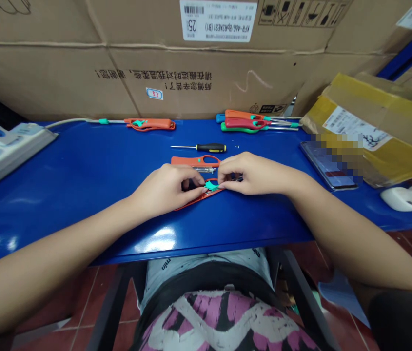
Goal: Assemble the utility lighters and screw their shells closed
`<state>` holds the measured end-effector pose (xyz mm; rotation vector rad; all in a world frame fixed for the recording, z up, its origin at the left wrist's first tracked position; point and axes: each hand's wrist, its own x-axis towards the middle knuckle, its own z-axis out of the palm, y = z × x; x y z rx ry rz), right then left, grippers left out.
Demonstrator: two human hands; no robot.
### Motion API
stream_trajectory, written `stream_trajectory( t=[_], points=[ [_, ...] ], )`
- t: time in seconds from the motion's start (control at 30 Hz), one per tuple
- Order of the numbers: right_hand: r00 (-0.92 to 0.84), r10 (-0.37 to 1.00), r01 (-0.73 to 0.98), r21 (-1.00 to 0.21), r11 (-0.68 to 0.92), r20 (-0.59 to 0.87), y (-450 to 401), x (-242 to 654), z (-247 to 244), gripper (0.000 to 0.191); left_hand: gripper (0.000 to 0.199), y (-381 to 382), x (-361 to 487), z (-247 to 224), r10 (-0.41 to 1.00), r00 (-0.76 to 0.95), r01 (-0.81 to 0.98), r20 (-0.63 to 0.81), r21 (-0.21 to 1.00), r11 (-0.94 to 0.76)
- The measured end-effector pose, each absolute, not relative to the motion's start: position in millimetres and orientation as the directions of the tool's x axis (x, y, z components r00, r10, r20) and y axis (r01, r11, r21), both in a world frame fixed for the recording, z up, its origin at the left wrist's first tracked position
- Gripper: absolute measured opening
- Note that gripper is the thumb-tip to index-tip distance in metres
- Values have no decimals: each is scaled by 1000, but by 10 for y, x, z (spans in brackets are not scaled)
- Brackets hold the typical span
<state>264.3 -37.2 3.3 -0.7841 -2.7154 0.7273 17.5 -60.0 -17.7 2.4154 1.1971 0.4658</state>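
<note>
A green trigger piece (212,185) sits in an open orange lighter shell (191,201) near the middle of the blue table. My left hand (171,187) pinches the trigger piece from the left, its fingers partly over the shell. From the right, my right hand (247,173) has thumb and forefinger closed at the trigger's other end. Just behind lies the other orange shell half (186,161), with a clear tube part (206,169) beside it. Farther back rests a black and yellow screwdriver (211,147), its shaft pointing left.
An orange lighter (154,124) lies at the back left, near a white power strip (11,146). Several coloured lighters (244,122) are grouped at the back. On the right are a phone (326,165), a taped box (381,126) and a white object (403,197). Cardboard (63,87) stands behind.
</note>
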Motion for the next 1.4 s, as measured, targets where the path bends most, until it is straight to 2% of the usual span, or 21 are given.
stream_trajectory(
  t=[0.27, 0.47, 0.73, 1.03, 1.17, 1.33, 1.4],
  points=[
    [-815, 580, 457, -601, 655, 13, -361, 2638, 17, 9, 21, -614, 174, -166, 823, 559, 697, 95, 484, -529],
    [-746, 665, 529, -637, 560, -35, -350, 2614, -16, 9, 21, -624, 183, -172, 821, 561, 684, 110, 497, -534],
    [-809, 579, 451, -521, 725, 105, -349, 2619, 1, 7, 27, -595, 193, -216, 843, 529, 651, 100, 589, -479],
    [-853, 510, 389, -511, 766, 115, -342, 2625, 3, 11, 38, -565, 190, -272, 868, 494, 579, 51, 725, -372],
    [-834, 541, 410, -532, 741, 110, -343, 2652, 2, 5, 40, -572, 196, -303, 866, 499, 574, 20, 742, -348],
    [-779, 625, 475, -602, 641, 51, -334, 2672, -31, 41, 42, -601, 202, -310, 854, 520, 585, 27, 717, -378],
    [-784, 620, 500, -603, 621, -11, -332, 2665, -47, 41, 38, -617, 207, -292, 838, 545, 598, 28, 688, -412]
  ],
)
